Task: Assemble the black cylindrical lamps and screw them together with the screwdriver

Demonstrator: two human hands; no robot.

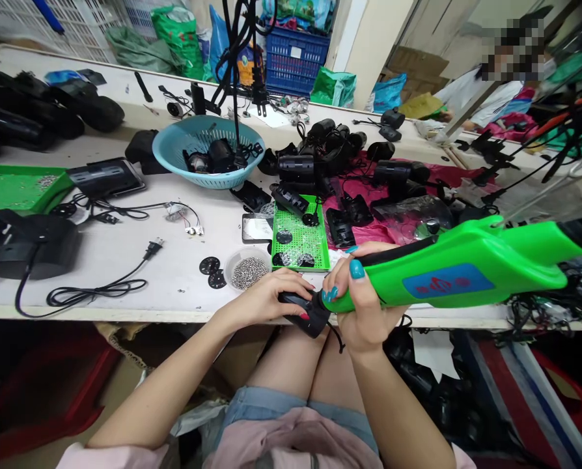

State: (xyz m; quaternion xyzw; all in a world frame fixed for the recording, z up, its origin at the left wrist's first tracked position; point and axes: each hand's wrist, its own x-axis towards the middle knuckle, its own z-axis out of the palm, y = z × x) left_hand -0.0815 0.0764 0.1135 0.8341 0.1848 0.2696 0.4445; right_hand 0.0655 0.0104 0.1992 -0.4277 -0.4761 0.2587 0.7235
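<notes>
The white table (125, 260) runs wide, strewn with black parts; the green driver (457, 273) lies gripped in her right hand (364, 306) at the table's near edge; her left hand (271, 299) clasps the small black part (306, 311) at its tip.

Cluttered workshop, long pale bench (125, 260) across the frame.
Blue crate (295, 58) and green bags (332, 88) stacked top centre by a cream pillar (369, 45); white crates (41, 26) upper left; red bin (41, 397) under bench, lower left.
</notes>
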